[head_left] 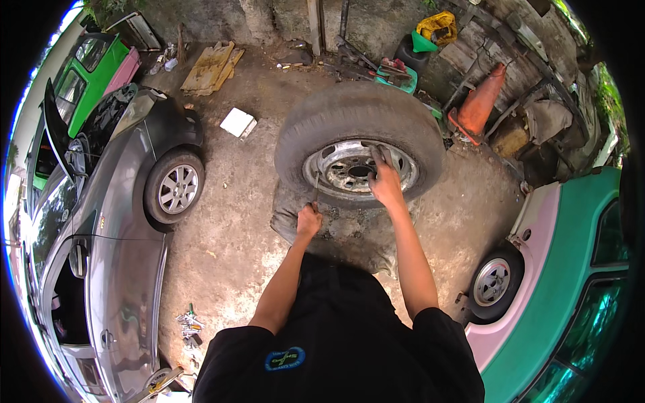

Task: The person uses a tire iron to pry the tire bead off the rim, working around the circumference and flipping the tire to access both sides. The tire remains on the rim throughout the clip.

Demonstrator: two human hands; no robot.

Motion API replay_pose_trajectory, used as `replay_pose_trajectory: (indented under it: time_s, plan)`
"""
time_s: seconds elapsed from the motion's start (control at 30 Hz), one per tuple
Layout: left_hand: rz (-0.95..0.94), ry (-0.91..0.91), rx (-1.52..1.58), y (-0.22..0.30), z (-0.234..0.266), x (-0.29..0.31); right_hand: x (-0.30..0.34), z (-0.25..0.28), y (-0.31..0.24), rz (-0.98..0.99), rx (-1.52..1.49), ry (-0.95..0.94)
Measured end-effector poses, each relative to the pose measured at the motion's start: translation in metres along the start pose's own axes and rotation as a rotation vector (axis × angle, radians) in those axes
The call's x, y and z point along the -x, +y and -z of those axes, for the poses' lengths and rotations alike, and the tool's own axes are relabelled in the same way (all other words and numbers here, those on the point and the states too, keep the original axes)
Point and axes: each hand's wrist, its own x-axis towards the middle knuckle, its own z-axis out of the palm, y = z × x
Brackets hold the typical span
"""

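The big tire (359, 111) is on the floor (235, 201) in front of the person, with its metal rim (329, 156) facing them. The left hand (310, 219) is closed around a thin tool (316, 190) that reaches up to the rim. The right hand (385, 181) is at the rim's right side; whether it holds anything, one cannot tell. A grey car (124, 201) stands on the left.

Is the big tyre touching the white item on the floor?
Apart: the head view shows a strip of floor between the tyre and the white item.
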Motion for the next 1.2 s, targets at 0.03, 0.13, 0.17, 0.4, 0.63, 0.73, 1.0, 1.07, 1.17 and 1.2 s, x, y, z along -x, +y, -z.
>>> replay_pose_trajectory:
  time_s: [0.03, 0.13, 0.17, 0.4, 0.63, 0.73, 1.0, 1.07, 1.17, 1.2]
  plan:
    - [0.017, 0.022, 0.019, 0.001, 0.004, -0.002, -0.002, -0.001, 0.000, -0.012, -0.005, -0.004]
    - [-0.024, 0.121, 0.058, 0.022, 0.024, -0.011, -0.006, -0.002, -0.002, -0.005, -0.007, -0.015]
    - [-0.075, 0.182, 0.071, 0.031, 0.029, -0.014, -0.006, -0.001, -0.003, 0.015, 0.001, -0.013]
    - [0.080, 0.148, 0.135, 0.036, -0.005, -0.020, -0.007, 0.001, -0.004, -0.007, -0.017, -0.051]
    - [0.636, -0.242, 0.936, 0.015, 0.005, -0.028, -0.013, -0.001, -0.003, 0.012, -0.043, -0.031]
    - [0.516, -0.188, 0.894, 0.045, 0.025, -0.023, -0.010, 0.000, -0.005, -0.002, -0.045, -0.048]
    - [-0.213, -0.014, 0.005, 0.136, 0.044, -0.002, 0.005, 0.005, -0.004, -0.093, -0.109, -0.041]
    - [-0.196, 0.046, -0.039, 0.122, 0.039, -0.009, 0.005, 0.006, 0.000, -0.013, -0.052, -0.001]
    - [-0.108, 0.148, -0.076, 0.057, 0.039, -0.015, 0.002, 0.007, 0.003, -0.004, -0.039, 0.003]
    - [-0.022, 0.154, -0.118, 0.034, 0.038, -0.015, 0.001, 0.008, 0.004, -0.037, -0.046, -0.015]
